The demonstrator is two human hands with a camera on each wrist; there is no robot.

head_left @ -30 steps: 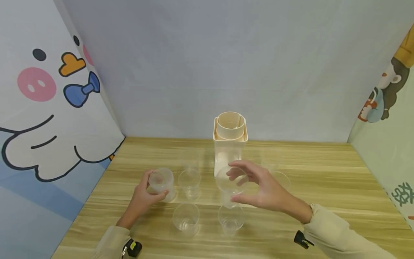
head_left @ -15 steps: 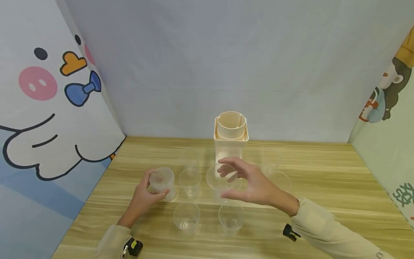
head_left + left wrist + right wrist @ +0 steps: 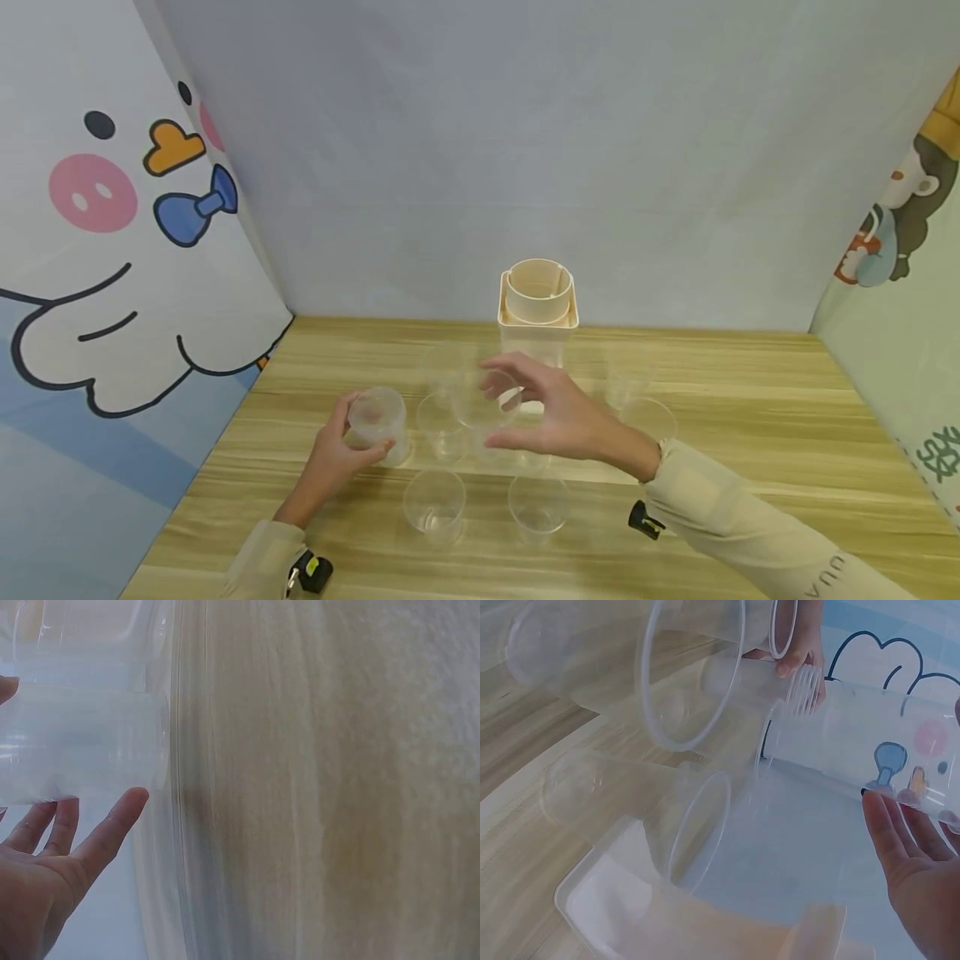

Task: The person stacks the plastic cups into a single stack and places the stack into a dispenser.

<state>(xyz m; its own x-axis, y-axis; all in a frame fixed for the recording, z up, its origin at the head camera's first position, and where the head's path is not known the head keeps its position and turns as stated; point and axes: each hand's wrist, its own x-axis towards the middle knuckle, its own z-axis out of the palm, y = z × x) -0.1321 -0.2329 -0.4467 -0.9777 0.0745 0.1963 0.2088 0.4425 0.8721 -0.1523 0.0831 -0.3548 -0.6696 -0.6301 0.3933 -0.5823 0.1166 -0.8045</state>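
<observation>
Here, holds a clear, round plastic cup (image 3: 486,417) in the right hand (image 3: 555,412), rim up, above the middle of the yellowish wood-grain desk (image 3: 765,400), fingers curved along the far side, thumb on the near side, parted only by the width of the cup. Grips with the left hand (image 3: 341,450) a nested stack of clear, slightly cloudy plastic cups (image 3: 378,425), to the left of the single cup, fingers bent round the far wall and thumb on the near one, opened no wider than the stack.

Has in front, on the desk, a front left cup of clear plastic (image 3: 435,504) and, beside but apart, a front right cup of the same clear plastic (image 3: 538,504). Keeps more see-through cups (image 3: 648,417) beyond the right wrist, outlines too faint to count. Faces a tall cream plastic holder (image 3: 538,321), square-bodied with a round ring at the top, partly hidden by the right hand.

Wears long beige sleeves (image 3: 738,517) and small black wrist devices (image 3: 647,519). Works before a pale grey cloth backdrop (image 3: 487,167), with a printed cartoon duck panel (image 3: 45,350) at left.
</observation>
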